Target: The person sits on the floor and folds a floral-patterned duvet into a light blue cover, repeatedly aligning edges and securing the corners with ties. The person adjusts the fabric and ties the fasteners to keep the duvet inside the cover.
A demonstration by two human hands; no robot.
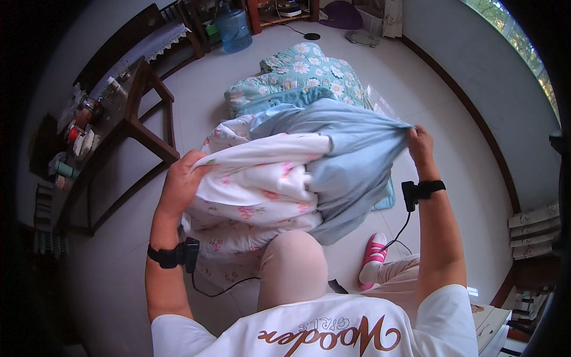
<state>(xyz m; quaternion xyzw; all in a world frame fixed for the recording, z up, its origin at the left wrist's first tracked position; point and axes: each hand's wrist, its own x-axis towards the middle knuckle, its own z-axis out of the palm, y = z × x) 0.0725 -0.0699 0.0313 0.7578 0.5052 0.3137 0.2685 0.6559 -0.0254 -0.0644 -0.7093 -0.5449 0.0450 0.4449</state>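
Below, bedding (pixel 256 184) lies on pale tiles (pixel 470 208) near a table (pixel 151 137).

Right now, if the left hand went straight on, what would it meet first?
Probably the white floral fabric that the left hand grips, whose folds lie just ahead; exact depth is hard to judge from this view.

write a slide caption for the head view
Left hand holds white floral fabric, right hand pale-blue fabric; daisy-print bedding lies beyond.
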